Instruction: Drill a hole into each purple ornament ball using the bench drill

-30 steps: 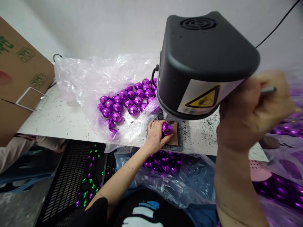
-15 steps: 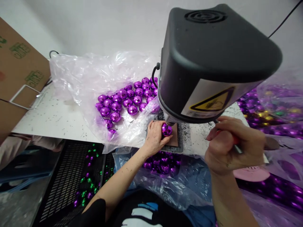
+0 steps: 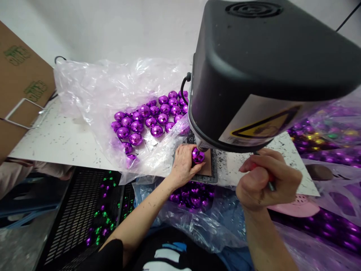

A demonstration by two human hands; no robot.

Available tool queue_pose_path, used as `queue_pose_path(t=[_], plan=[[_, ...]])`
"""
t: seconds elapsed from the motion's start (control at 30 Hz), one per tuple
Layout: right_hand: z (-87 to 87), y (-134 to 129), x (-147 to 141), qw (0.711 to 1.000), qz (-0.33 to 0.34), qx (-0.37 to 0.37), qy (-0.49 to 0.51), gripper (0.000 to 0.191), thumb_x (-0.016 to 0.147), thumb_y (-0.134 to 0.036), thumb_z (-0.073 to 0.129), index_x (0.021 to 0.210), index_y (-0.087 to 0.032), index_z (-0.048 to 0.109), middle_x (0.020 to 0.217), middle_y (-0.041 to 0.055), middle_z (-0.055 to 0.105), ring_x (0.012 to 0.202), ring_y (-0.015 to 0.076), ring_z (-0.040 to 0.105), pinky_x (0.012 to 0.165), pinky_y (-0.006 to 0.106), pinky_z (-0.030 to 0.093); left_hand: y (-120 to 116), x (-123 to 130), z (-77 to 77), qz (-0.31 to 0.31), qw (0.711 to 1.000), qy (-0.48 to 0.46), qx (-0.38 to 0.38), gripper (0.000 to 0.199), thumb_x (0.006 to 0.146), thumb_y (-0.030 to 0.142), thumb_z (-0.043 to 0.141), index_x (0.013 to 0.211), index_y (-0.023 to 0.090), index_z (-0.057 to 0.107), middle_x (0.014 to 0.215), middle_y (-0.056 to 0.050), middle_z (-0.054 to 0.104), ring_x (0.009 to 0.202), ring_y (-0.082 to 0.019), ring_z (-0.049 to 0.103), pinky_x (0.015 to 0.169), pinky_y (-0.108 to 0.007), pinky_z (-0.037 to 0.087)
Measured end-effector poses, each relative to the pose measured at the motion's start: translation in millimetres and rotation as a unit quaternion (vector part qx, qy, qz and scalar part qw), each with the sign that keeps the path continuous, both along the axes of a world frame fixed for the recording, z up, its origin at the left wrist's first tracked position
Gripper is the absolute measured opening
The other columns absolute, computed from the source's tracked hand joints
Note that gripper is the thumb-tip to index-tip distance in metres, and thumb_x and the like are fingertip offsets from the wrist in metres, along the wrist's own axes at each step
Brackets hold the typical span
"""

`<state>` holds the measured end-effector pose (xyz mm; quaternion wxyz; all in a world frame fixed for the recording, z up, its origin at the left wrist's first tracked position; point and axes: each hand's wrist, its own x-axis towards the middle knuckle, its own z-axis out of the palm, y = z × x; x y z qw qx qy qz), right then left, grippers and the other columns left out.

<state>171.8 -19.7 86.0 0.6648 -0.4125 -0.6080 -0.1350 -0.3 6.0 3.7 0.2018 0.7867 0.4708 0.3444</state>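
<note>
My left hand [image 3: 182,163] is closed on a shiny purple faceted ball [image 3: 198,156], pinched between thumb and fingers. The ball sits right under the lower end of a black bench drill press [image 3: 254,64], above a brown board [image 3: 208,168] on the machine's base. Whether the bit is inside the ball, I cannot tell. My right hand [image 3: 267,182] is wrapped round a feed lever [image 3: 271,177] with a red part, at the machine's right side; much of the lever is hidden by the fingers. Several more purple balls [image 3: 156,131] lie on clear plastic left of the machine.
A cardboard box [image 3: 25,86] stands at the far left of the white table [image 3: 70,145]. Below is a black crate [image 3: 67,210] with small green and purple beads. Purple balls [image 3: 194,195] lie in plastic at my lap. A pink perforated item [image 3: 296,207] is at right.
My right hand has shifted left and slightly down with the lever. My left hand and the ball stay in place. The machine looks larger as my view shifts slightly.
</note>
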Motion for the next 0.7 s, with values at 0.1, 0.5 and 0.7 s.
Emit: queue_pose_path(t=[0.1, 0.5, 0.7], plan=[[0.1, 0.5, -4.5, 1.000, -0.010, -0.005, 0.018, 0.012, 0.087, -0.026, 0.054, 0.084, -0.019, 0.064, 0.054, -0.0029, 0.047, 0.050, 0.0097, 0.048, 0.067, 0.034, 0.053, -0.3, -0.5, -0.7, -0.001, 1.000, 0.003, -0.007, 0.043, 0.089, 0.034, 0.069, 0.125, 0.019, 0.051, 0.121, -0.011, 0.064, 0.117, -0.028, 0.057, 0.110, -0.047, 0.037], [-31.2, 2.9, -1.2, 1.000, 0.021, -0.014, 0.001, 0.009, 0.085, -0.018, 0.056, 0.087, -0.015, 0.064, 0.062, 0.0002, 0.055, 0.075, 0.0133, 0.061, 0.068, 0.028, 0.054, 0.2, -0.7, -1.4, 0.002, 1.000, 0.004, -0.002, 0.044, 0.089, 0.037, 0.068, 0.125, 0.019, 0.050, 0.119, -0.011, 0.062, 0.115, -0.028, 0.056, 0.110, -0.047, 0.037], [26.9, 18.8, 5.8, 0.999, -0.003, 0.013, 0.045, 0.035, 0.092, -0.044, 0.055, 0.082, -0.014, 0.068, 0.058, -0.0013, 0.051, 0.052, 0.0078, 0.054, 0.056, 0.025, 0.047, 3.9, 2.2, -1.4, -0.001, 1.000, 0.002, -0.006, 0.045, 0.087, 0.034, 0.071, 0.124, 0.020, 0.049, 0.120, -0.011, 0.061, 0.115, -0.029, 0.056, 0.108, -0.048, 0.038]])
